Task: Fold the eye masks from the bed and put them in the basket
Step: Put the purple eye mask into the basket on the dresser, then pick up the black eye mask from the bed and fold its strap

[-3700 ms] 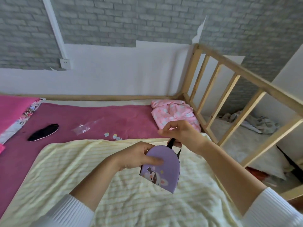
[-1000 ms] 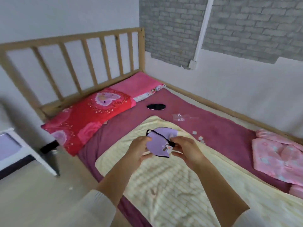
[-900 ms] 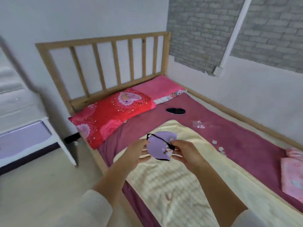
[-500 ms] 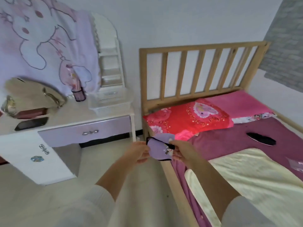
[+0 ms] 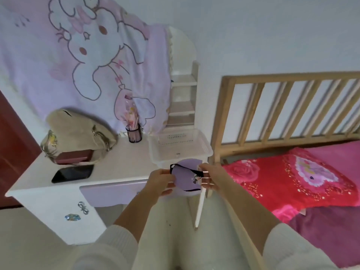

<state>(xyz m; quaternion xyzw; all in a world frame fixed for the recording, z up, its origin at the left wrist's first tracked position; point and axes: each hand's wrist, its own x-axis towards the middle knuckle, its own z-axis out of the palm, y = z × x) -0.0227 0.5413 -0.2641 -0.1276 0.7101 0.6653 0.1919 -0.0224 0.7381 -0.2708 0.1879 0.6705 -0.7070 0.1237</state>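
Note:
A folded purple eye mask (image 5: 185,178) with a black strap across it is held between both hands in front of me. My left hand (image 5: 159,182) grips its left edge and my right hand (image 5: 211,177) grips its right edge. The mask hangs just in front of and slightly below the near rim of a white plastic basket (image 5: 202,149) that stands on the right end of a white desk (image 5: 116,168). The basket looks empty. The bed (image 5: 321,217) with its maroon sheet lies to my right.
On the desk are a beige handbag (image 5: 78,131), a dark red box (image 5: 75,156), a black phone (image 5: 73,173) and a pen holder (image 5: 134,133). A red pillow (image 5: 292,176) lies by the wooden headboard (image 5: 288,108). A bunny blanket (image 5: 81,55) hangs behind the desk.
The view has swung left from the bed to the desk. Both hands have carried the folded purple mask off the bed to just before the basket.

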